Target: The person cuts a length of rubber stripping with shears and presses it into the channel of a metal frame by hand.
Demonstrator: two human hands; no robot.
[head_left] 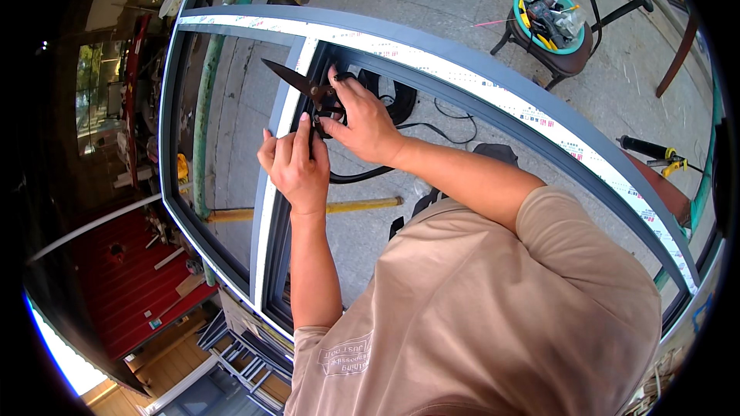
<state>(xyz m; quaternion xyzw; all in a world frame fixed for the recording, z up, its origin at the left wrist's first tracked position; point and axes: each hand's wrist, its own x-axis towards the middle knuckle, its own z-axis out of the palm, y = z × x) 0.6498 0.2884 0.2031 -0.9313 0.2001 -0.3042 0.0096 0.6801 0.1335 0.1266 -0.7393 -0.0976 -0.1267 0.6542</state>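
A pair of dark scissors (291, 75) is held in the right hand (364, 119), with the fingers and thumb at the handles and the blades pointed up and left across the white-filmed upright bar (270, 212), close to the inner corner of the large grey frame (493, 81). The left hand (299, 171) is placed just below, its fingers partly curled at the bar's dark inner edge; whether a black strip is pinched there cannot be told. A black strip (362, 177) is seen passing behind that wrist, and a black coil (402, 104) lies beyond the right hand. By the look of it, a strip is being fitted or trimmed at the corner; for that, the end should be steadied, the blades squared to it, and the left fingertips and white film spared from the edge. Farther out, a yellow bar (362, 205) is seen on the floor (455, 0), and a basin of tools (580, 45) is set on a stool (551, 65).
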